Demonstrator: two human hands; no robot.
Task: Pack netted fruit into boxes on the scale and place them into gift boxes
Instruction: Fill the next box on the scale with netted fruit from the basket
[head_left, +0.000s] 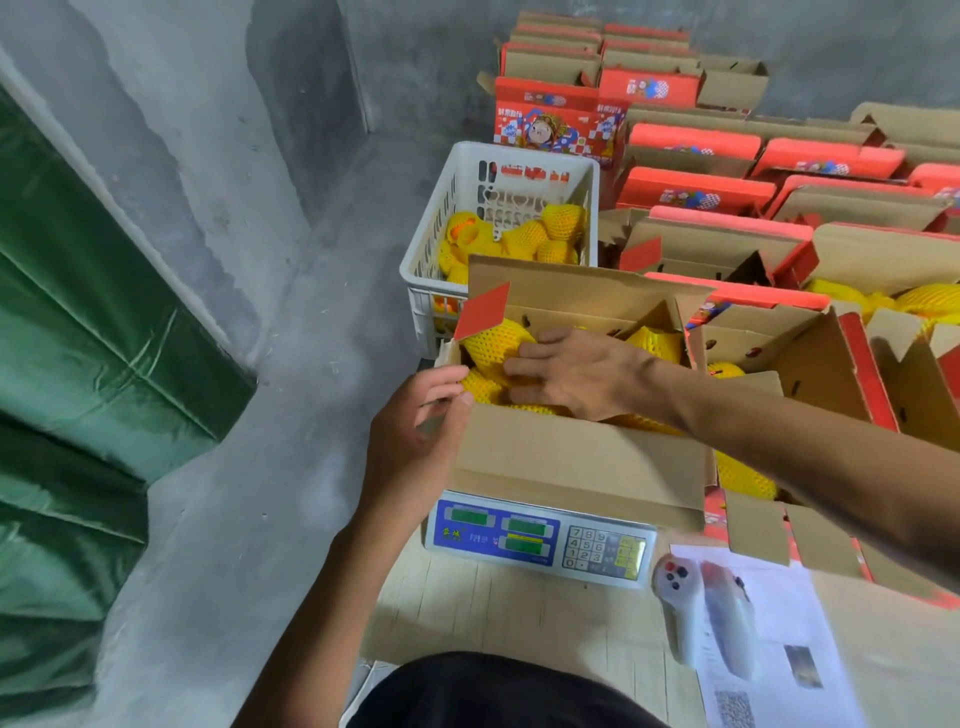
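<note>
1. The box (571, 457) stands on the scale (540, 535) at lower centre of the frame, flaps open, netted fruit (493, 343) inside.
2. The left hand (415, 421) pinches the box's left wall with a closed grip.
3. The right hand (571, 374) lies flat on the fruit, fingers straight, holding nothing.
4. The foam netting looks soft and grippy (the fruit probably bruises); cup each piece.
5. The loaded cardboard likely sags, so lift from beneath.

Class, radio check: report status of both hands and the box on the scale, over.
Left hand grips the box at its left corner. Right hand flat on netted fruit inside. Box sits on scale. Flaps open, nothing blocking.
</note>
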